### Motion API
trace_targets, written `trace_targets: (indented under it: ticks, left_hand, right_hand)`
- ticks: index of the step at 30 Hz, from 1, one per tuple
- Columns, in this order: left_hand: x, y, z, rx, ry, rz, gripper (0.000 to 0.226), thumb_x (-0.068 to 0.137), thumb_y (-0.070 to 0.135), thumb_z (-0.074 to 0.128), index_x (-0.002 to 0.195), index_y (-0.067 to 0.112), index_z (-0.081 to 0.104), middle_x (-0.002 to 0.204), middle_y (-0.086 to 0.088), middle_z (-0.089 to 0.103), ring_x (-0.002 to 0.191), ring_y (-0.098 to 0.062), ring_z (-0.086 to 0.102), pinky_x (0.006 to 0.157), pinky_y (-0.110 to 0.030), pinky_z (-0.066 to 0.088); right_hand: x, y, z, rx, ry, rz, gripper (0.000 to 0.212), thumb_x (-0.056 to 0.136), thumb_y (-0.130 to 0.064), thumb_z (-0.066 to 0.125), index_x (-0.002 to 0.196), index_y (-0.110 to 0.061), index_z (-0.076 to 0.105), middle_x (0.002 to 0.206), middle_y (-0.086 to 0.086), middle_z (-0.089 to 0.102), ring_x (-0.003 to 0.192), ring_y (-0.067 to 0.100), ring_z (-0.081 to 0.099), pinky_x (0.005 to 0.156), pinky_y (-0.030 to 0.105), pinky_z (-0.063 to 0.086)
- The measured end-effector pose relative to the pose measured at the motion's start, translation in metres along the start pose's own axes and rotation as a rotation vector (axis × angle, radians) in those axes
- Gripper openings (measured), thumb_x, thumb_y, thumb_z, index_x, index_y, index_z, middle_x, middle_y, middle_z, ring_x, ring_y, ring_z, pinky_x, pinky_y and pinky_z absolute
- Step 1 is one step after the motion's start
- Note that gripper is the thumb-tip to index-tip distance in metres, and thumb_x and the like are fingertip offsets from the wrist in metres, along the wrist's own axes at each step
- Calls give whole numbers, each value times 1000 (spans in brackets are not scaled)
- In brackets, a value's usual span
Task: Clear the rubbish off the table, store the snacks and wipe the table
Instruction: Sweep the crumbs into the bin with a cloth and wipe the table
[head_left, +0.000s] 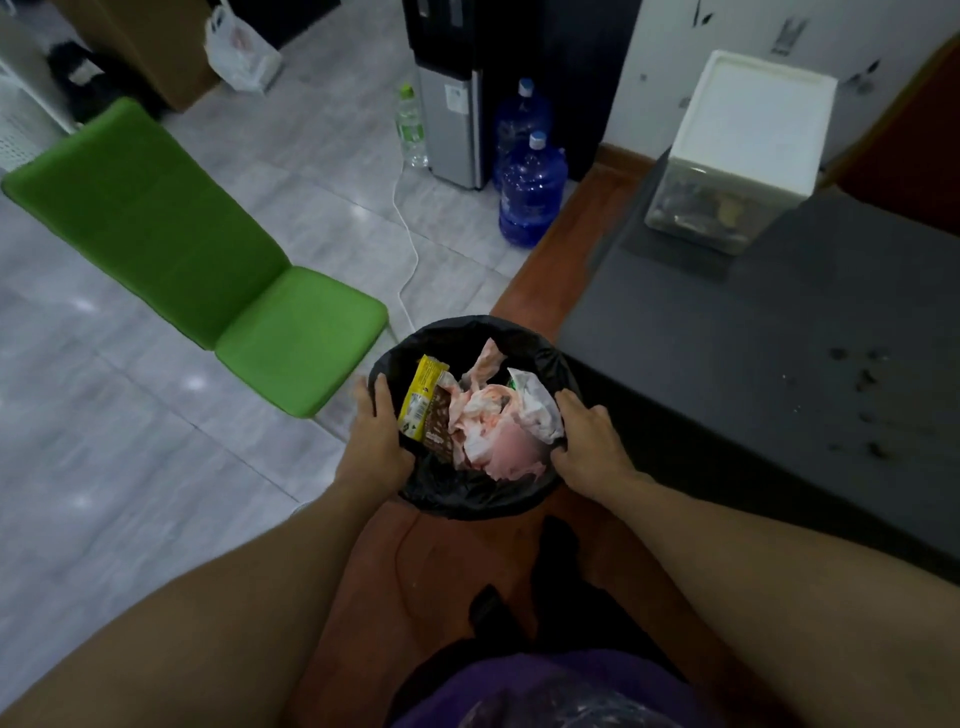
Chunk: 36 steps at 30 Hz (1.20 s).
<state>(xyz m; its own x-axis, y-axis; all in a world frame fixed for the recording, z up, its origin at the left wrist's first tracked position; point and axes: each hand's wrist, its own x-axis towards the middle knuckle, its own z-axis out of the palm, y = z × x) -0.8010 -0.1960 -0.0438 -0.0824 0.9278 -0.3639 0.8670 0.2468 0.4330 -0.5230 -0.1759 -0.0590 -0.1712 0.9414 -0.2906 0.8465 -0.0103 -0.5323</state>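
Bin (470, 499) sits just left of the counter (727, 332), both hands gripping opposite sides of its rim: left hand (376, 434), right hand (589, 441). Probably light, liner's slippery, so hold the rigid rim.

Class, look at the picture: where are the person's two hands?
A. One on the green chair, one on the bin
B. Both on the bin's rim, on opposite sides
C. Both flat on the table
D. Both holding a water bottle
B: the left hand and the right hand each grip the rim of the bin, one on each side.
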Motion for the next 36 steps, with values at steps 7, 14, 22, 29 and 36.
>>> trace_targets:
  ticks: [7, 14, 22, 29, 36]
  left_hand:
    - [-4, 29, 40, 61, -176, 39, 79, 72, 13, 67, 140, 1, 28, 125, -18, 32, 105, -42, 46, 77, -37, 44]
    - [-14, 76, 80, 96, -255, 128, 52, 76, 13, 70, 116, 2, 40, 116, -16, 32, 93, -36, 50, 74, -34, 39]
    - [-25, 131, 124, 245, -272, 244, 23, 91, 3, 47, 112, -2, 41, 115, -23, 40, 92, -47, 55, 72, -42, 39]
    - [-25, 179, 167, 124, -437, 162, 67, 78, 1, 56, 133, 8, 19, 109, -21, 50, 93, -44, 57, 72, -40, 43]
    - [-16, 233, 208, 128, -587, -44, 53, 79, 25, 68, 128, 14, 50, 120, -14, 60, 109, -35, 60, 86, -36, 51]
  right_hand:
    - [-55, 46, -2, 17, 30, 163, 50, 81, 3, 56, 126, -15, 45, 134, 0, 46, 101, 23, 39, 91, 35, 42]
    - [-106, 102, -6, 34, 62, 279, 56, 80, 3, 55, 132, -14, 44, 137, 3, 49, 103, 28, 45, 92, 37, 44]
    - [-148, 155, -11, 48, 76, 455, 77, 85, 6, 52, 155, -16, 26, 158, -1, 32, 121, 29, 41, 107, 38, 40]
    - [-188, 208, -13, 78, 71, 577, 78, 87, 7, 52, 157, -16, 24, 162, -1, 28, 125, 30, 40, 107, 39, 40]
    - [-218, 261, -22, 84, 99, 640, 79, 85, 9, 50, 156, -16, 26, 161, -1, 30, 123, 31, 41, 105, 37, 38]
